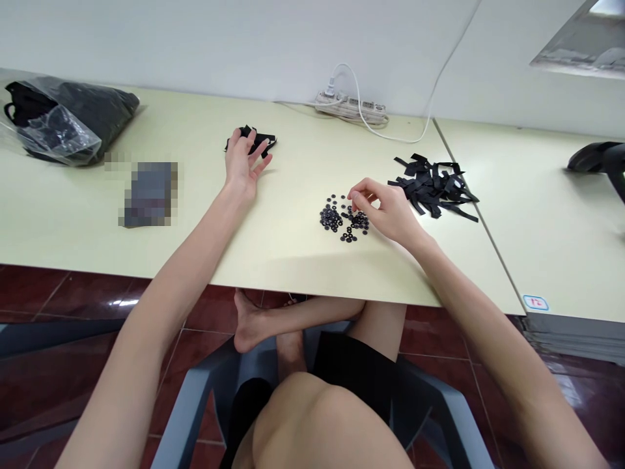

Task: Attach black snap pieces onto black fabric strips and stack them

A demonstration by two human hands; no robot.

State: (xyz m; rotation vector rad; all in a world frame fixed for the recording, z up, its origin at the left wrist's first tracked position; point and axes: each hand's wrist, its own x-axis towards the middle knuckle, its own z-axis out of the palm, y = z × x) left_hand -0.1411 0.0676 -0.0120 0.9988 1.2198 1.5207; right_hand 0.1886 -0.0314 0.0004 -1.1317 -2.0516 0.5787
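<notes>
My left hand is at a small pile of black fabric strips toward the back of the table, its fingers spread and covering part of the pile. My right hand hovers at the right side of a scatter of small round black pieces with pale centres, like snap buttons or washers. Thumb and fingertips of that hand are pinched together; anything between them is too small to make out. Just beyond the right hand lies a larger loose heap of short black fabric strips.
A clear plastic bag full of black material lies at the far left, near a blurred dark flat object. A power strip with a white cable rests against the wall. A seam divides the tabletops; a black object stands far right.
</notes>
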